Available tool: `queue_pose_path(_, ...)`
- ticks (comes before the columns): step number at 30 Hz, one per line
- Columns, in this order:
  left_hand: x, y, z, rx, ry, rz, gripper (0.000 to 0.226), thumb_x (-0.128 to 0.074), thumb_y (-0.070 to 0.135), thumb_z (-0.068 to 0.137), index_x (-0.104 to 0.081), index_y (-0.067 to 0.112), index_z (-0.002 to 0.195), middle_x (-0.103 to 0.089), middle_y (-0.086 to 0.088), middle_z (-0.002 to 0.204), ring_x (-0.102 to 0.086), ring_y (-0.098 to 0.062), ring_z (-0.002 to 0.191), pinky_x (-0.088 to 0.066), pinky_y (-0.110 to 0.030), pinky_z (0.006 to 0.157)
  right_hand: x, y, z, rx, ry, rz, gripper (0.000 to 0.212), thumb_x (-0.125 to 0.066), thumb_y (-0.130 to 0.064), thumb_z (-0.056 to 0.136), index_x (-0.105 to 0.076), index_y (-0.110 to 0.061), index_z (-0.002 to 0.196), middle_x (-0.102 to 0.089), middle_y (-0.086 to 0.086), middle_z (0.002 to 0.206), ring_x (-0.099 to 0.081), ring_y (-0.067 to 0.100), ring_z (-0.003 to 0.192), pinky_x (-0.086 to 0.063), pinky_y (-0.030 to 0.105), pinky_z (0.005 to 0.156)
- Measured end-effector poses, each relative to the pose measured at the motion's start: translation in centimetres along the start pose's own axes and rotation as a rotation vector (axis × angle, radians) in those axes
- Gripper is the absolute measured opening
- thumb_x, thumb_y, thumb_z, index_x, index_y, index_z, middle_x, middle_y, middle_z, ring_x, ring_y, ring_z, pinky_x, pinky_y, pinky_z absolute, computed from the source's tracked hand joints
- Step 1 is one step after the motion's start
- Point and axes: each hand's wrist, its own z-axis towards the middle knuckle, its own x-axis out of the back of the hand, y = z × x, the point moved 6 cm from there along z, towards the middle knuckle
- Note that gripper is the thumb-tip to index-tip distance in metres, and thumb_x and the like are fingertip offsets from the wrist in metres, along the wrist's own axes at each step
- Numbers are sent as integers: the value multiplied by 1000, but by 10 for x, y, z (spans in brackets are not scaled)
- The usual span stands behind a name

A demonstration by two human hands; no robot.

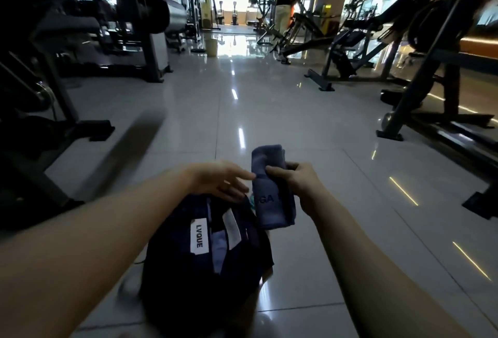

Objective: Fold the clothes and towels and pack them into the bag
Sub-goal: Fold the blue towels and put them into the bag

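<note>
A dark navy bag [188, 278] with a white "LVQUE" label lies open on the tiled floor below me; lighter blue cloth shows inside it. My right hand [295, 182] grips a folded blue-grey towel [272, 200] printed with letters, holding it upright just right of the bag's top edge. My left hand [223, 180] hovers over the bag's top with fingers spread and relaxed, its fingertips close to the towel's left edge and holding nothing. A bit of teal [252, 203] peeks out between bag and towel.
Glossy grey floor tiles [269, 111] stretch ahead. Gym machines [80, 49] stand along the left, benches and racks [404, 49] along the right. A person [283, 8] stands far back by a machine. A yellow bucket [211, 46] sits in the distance.
</note>
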Motion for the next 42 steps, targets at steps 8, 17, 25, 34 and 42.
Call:
queue_pose_path(8,59,-13,68,-59,128,29,33,-77,22,86,-62,16,115,-66,-3,102,-63,-17,91,-51,-29,69,-72,49,69,15,-76,-91,23,-78,-18,86,-71,-4,102,-76,12,90,-74,23,84,-58,30,67)
queue_pose_path(17,120,-107,151,-14,266,62,27,-78,19,85,-65,16,109,-69,-7,100,-67,-22,92,-53,-30,71,-113,166,132,-195,-218,-205,16,-75,-3,81,-74,-6,97,-77,16,96,-73,34,96,-58,51,90)
queue_pose_path(25,143,-176,185,114,303,97,28,-72,13,89,-64,23,114,-65,-3,99,-60,-16,86,-48,-28,67,-149,202,161,-36,-175,-868,24,-73,-40,78,-58,-22,80,-70,1,80,-68,26,76,-52,36,64)
queue_pose_path(34,134,-182,189,39,329,587,36,-71,21,81,-56,27,113,-66,-1,105,-65,-20,94,-55,-39,82,-161,215,156,186,-75,-1188,25,-59,-42,92,-54,-18,99,-70,6,101,-63,32,97,-37,39,78)
queue_pose_path(42,126,-173,172,-117,618,1061,58,-75,33,75,-49,19,126,-51,-8,124,-51,-30,113,-42,-43,95,-120,205,164,130,68,-977,38,-68,-42,80,-53,-15,100,-63,4,96,-61,31,87,-47,40,76)
